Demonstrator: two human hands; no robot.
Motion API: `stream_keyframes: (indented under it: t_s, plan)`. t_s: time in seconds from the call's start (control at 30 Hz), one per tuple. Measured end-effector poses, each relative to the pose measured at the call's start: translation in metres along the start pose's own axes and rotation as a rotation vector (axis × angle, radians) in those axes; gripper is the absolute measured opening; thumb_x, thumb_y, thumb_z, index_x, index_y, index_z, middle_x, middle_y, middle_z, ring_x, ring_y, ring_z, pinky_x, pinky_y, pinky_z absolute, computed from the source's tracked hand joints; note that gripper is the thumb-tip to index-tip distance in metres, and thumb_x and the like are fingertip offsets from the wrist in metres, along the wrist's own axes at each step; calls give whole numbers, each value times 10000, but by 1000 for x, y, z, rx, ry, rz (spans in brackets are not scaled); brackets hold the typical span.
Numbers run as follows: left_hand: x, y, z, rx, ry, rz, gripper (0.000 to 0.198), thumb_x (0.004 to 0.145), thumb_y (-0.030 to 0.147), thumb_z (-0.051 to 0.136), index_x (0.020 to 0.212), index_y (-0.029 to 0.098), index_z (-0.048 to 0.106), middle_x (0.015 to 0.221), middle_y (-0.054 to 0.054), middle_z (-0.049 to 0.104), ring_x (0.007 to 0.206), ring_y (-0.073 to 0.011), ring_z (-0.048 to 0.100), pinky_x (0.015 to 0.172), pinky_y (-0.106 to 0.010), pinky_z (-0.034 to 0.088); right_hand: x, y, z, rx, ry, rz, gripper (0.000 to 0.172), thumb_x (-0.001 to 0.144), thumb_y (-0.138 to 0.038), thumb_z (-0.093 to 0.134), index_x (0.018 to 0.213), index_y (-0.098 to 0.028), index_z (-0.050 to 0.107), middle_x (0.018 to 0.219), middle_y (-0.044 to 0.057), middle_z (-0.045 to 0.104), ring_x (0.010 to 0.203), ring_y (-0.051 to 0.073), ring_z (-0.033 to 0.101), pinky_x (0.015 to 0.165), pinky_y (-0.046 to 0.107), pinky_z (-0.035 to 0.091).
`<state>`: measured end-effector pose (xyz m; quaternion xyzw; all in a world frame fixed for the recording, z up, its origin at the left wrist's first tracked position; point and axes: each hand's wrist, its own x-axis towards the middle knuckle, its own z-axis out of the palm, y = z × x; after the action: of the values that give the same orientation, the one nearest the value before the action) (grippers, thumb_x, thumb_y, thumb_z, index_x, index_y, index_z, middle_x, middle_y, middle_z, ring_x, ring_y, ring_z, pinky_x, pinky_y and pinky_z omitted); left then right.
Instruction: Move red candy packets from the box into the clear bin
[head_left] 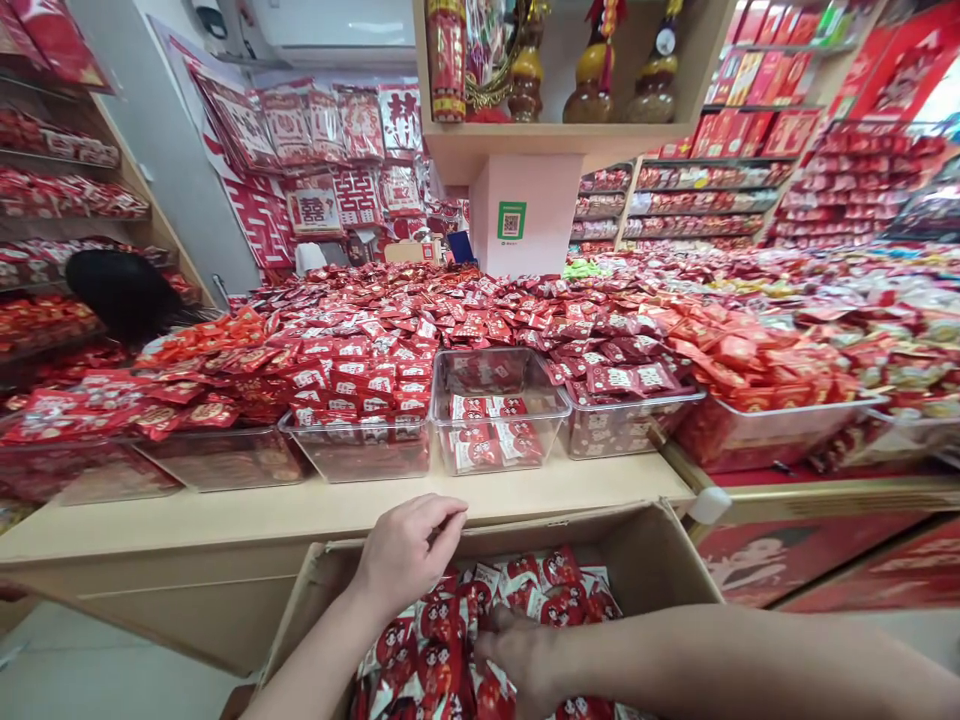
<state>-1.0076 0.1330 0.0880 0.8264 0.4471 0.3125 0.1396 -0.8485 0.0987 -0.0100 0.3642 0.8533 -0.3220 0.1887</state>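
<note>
Below me is an open cardboard box (pixel 585 535) holding many small red-and-white packets (pixel 439 620) printed with cartoon figures. Over the box's far left rim hovers my left hand (pixel 416 545), its fingers loosely curled with nothing visible in them. My right hand (pixel 525 655) is down inside the box, its fingers bent around packets there and partly hidden among them. Beyond the box, a clear plastic bin (pixel 499 375) stands on the wooden counter, with several similar packets laid flat in rows at its bottom.
Heaped clear bins of red packets (pixel 360 385) flank that bin on the pale wooden counter (pixel 225 525). Behind rises a pillar with a QR code sign (pixel 512 221), under a display shelf (pixel 555 140). A person's dark-haired head (pixel 120 290) shows at the left.
</note>
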Motion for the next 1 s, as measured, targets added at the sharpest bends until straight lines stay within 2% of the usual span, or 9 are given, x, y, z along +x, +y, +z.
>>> stream_keyframes:
  t_s: [0.1,0.2,0.33,0.5,0.57,0.63,0.77,0.9,1.0]
  plan:
    - [0,2,0,-43,-3,-26,173,773,259,463,861,230,609,827,-12,664,775,-143,590,727,-278,436,-1,-7,-3,-122,-81,-195,475,521,-333,694,959,-185,585,897,57,591,980,248,481,754,285,423]
    - [1,1,-1,-116,27,-78,173,768,270,474,869,210,602,839,-22,658,770,-136,588,723,-260,449,-10,-11,-20,-130,-17,-240,336,551,-312,677,852,-185,601,765,19,583,822,204,528,642,246,422]
    - [0,0,-9,-295,33,-158,201,765,319,485,898,196,573,841,-30,643,758,-130,593,720,-252,477,-50,-18,-61,132,282,-304,274,559,-340,671,775,-197,582,739,-8,542,690,147,510,573,222,395]
    - [-4,28,-18,-1179,-159,-149,685,572,629,526,1130,245,428,1248,-94,426,1063,-287,468,803,-399,472,-94,-29,-110,687,651,-363,210,691,-348,578,807,-197,491,718,-23,549,595,97,498,532,205,394]
    - [-4,42,-14,-1228,-162,-192,854,450,574,656,1196,329,319,1344,-60,300,1127,-308,403,757,-375,497,-92,-30,-121,781,855,-304,203,710,-348,561,809,-199,467,714,-25,542,583,92,486,528,210,397]
    - [-2,50,-7,-1104,-43,-279,748,547,389,700,1185,357,309,1312,-28,355,1132,-248,409,781,-311,486,-82,-28,-125,767,1002,-255,221,690,-364,584,784,-195,476,703,-27,517,592,92,469,534,214,398]
    - [4,45,-2,-970,88,-421,323,721,217,571,1024,247,463,1013,-9,581,902,-129,550,765,-246,485,-65,-22,-121,998,855,-346,299,739,-424,509,944,-210,470,761,-13,515,621,96,510,566,235,442]
    - [5,37,-8,-1042,89,-575,379,700,197,569,1045,240,417,791,25,620,584,-89,552,436,-174,456,-67,-17,-117,1349,699,-316,332,799,-443,391,1045,-223,431,788,5,545,597,108,558,534,252,462]
    - [2,37,-8,-1090,106,-569,419,700,133,526,1085,252,410,753,39,616,545,-71,533,411,-153,424,-71,-14,-117,1218,717,-294,288,766,-396,474,954,-183,518,731,12,575,556,106,536,508,239,438]
